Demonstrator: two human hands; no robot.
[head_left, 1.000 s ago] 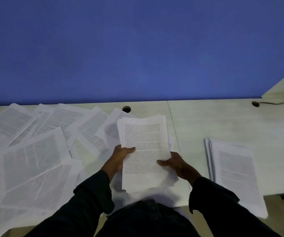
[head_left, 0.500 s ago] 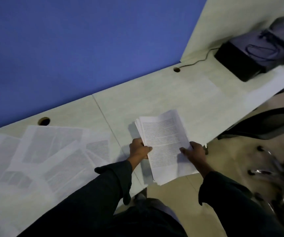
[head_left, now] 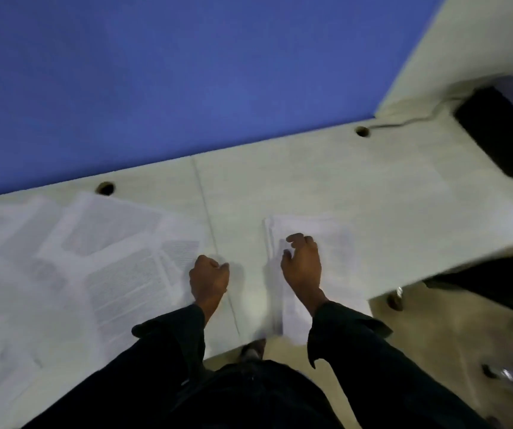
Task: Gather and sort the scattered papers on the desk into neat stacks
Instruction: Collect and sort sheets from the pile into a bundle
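The gathered stack, held in both hands half a second ago, now lies on the worktop under the loosely spread, empty right hand, while the left hand, fisted and empty, nears the scattered papers awaiting collection.

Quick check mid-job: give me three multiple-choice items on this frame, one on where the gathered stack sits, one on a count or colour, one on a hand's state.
1. The stack lies:
A) right of the desk seam
B) on the floor
C) on the black box

2. Cable holes visible in the desk:
A) none
B) two
C) five

3. The left hand is:
A) gripping a sheet
B) curled, holding nothing
C) flat on the stack

Answers: 1 A, it lies on the desk under the right hand; 2 B, one hole by the scattered papers, another at the cable; 3 B, fingers folded above bare desk.
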